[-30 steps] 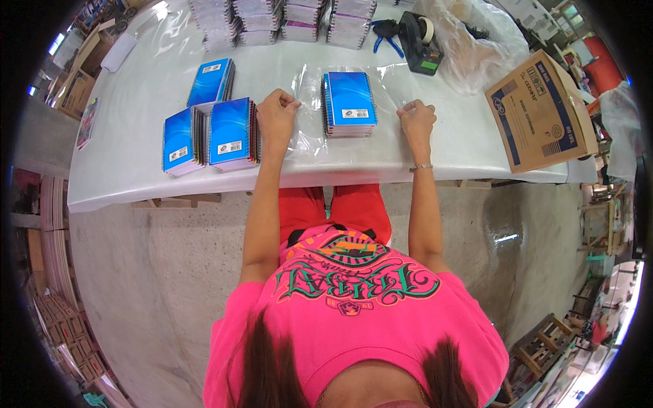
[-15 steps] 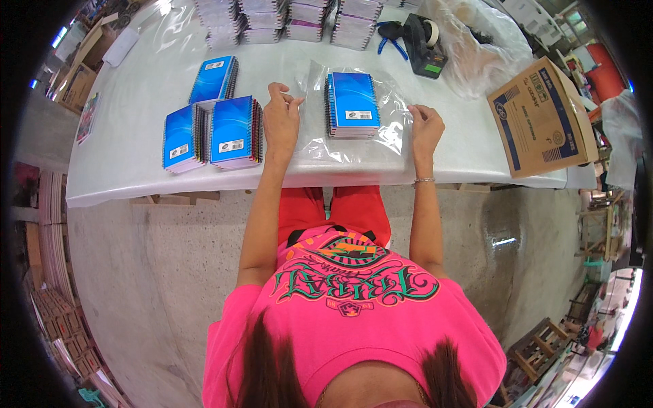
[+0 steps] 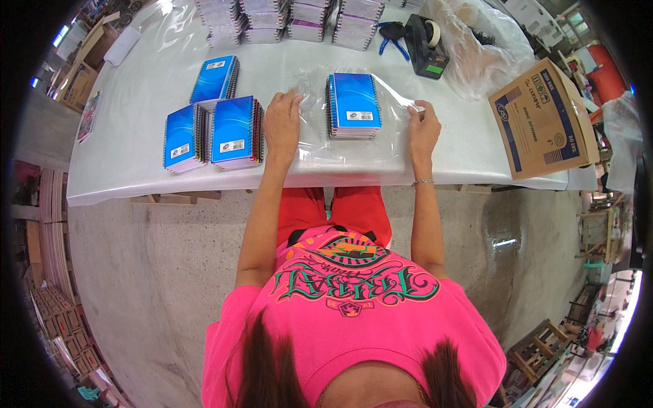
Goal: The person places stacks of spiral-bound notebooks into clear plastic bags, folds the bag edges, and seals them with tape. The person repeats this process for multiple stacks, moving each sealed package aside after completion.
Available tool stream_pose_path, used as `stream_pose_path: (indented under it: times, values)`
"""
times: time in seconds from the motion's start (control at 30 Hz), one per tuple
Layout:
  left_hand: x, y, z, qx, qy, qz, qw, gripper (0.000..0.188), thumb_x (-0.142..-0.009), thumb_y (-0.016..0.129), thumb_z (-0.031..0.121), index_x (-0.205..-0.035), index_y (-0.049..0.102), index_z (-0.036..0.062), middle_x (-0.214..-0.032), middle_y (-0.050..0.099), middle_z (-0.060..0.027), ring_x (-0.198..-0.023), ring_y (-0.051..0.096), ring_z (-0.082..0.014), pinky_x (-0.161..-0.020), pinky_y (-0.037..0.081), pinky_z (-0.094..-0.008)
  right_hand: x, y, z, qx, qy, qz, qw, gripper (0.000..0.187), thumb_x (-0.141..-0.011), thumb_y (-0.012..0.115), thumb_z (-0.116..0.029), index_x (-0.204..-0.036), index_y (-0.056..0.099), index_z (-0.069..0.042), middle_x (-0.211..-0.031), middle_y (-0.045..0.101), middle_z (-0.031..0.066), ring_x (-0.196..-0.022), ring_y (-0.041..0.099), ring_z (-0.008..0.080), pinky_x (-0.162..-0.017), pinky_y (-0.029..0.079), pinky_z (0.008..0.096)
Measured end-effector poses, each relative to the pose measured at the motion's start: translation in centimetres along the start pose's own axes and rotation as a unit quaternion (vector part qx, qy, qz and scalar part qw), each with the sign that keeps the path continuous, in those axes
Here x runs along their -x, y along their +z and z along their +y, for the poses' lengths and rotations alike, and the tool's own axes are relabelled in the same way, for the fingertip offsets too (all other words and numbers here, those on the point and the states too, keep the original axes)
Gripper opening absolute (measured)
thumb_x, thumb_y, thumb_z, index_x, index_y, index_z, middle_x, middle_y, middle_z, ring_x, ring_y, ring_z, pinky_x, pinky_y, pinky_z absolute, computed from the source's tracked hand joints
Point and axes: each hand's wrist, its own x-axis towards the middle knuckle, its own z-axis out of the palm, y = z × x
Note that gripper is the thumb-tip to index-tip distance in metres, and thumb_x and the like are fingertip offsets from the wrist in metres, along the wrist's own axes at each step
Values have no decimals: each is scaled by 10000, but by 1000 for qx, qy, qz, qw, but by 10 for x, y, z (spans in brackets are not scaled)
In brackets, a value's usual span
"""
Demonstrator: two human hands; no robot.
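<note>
A stack of blue spiral notebooks [image 3: 354,98] sits on a clear plastic sheet [image 3: 364,151], its wire coil on the left side. My left hand [image 3: 281,129] is closed at the left edge of the sheet, fingers bent together on the film. On the opposite side my right hand [image 3: 424,136] pinches the sheet's right edge between thumb and fingers, slightly raised. To the left of my left hand stand three more blue notebook stacks: a near one [image 3: 235,132], another at its left [image 3: 182,136] and one behind [image 3: 213,80].
Several wrapped notebook piles [image 3: 264,19] line the far side of the white table [image 3: 129,153]. Blue-handled pliers [image 3: 392,37], a black tape dispenser [image 3: 427,51] and crumpled clear plastic [image 3: 476,61] lie at the back right. A cardboard box [image 3: 541,122] occupies the right end.
The fingers of my left hand have closed onto the film's left edge, where they were more spread. My right hand has shifted slightly up and left. The notebooks stay in place.
</note>
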Motion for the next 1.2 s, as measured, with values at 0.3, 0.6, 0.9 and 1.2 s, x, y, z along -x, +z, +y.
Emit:
stream_pose_path:
  times: [0.3, 0.6, 0.9, 1.2]
  values:
    - [-8, -3, 7, 2, -19, -16, 1000, 205, -953, 545, 240, -960, 537, 36, -928, 654, -187, -886, 630, -392, -724, 476, -482, -12, 3, 9, 55, -40, -47, 997, 201, -885, 639, -183, -919, 651, 15, -742, 673, 190, -675, 653, 356, -650, 480, 407]
    - [-14, -1, -1, -54, 59, 9, 997, 228, -923, 603, 244, -931, 650, 21, -937, 643, -157, -871, 626, -335, -726, 475, -419, -40, -16, 11, -110, 74, -276, 952, 203, -845, 701, -154, -901, 671, 38, -696, 662, 78, -589, 620, 128, -556, 484, 271]
    - [-17, 0, -1, -3, -17, -60, 998, 242, -952, 563, 276, -1034, 611, 54, -813, 670, -177, -732, 665, -330, -671, 500, -417, -57, -26, 4, -160, 129, -366, 908, 250, -860, 715, -187, -941, 652, 41, -708, 642, 72, -590, 611, 122, -548, 511, 246]
    - [-24, -3, 9, -55, 123, -4, 991, 270, -950, 546, 295, -999, 657, 54, -837, 666, -149, -838, 643, -333, -729, 482, -410, -75, -23, 7, -150, 121, -447, 874, 283, -892, 698, -239, -996, 626, 15, -743, 651, 65, -629, 636, 139, -578, 537, 251]
